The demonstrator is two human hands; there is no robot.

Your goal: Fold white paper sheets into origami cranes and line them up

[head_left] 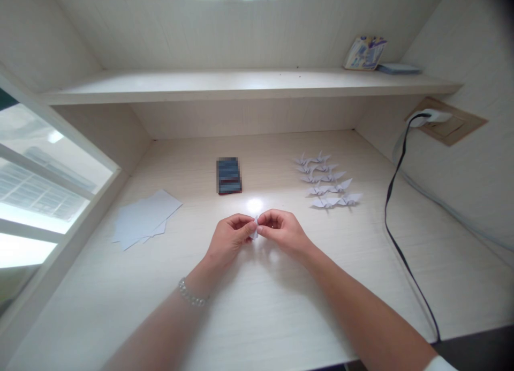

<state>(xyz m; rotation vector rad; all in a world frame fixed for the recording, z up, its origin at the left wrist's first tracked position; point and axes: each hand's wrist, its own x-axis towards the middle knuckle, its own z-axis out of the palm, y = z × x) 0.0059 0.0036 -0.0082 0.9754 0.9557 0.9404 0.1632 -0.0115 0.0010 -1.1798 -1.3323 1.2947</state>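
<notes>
Between my two hands, above the middle of the desk, is a small folded piece of white paper (255,233). My left hand (233,234) pinches it from the left with thumb and fingers. From the right, my right hand (283,229) grips its edge between thumb and forefinger. Fingers cover most of the paper, so its exact folded shape is hidden. To the right, several white paper cranes (327,189) stand in short rows. Flat white paper sheets (146,218) lie overlapping on the left.
A dark rectangular object (228,175), blurred out, lies behind my hands. A black cable (387,210) runs from the wall socket (453,125) down the right side. Above the desk (160,317), a shelf (241,82) holds a colourful packet (364,53) and a flat blue item (399,69).
</notes>
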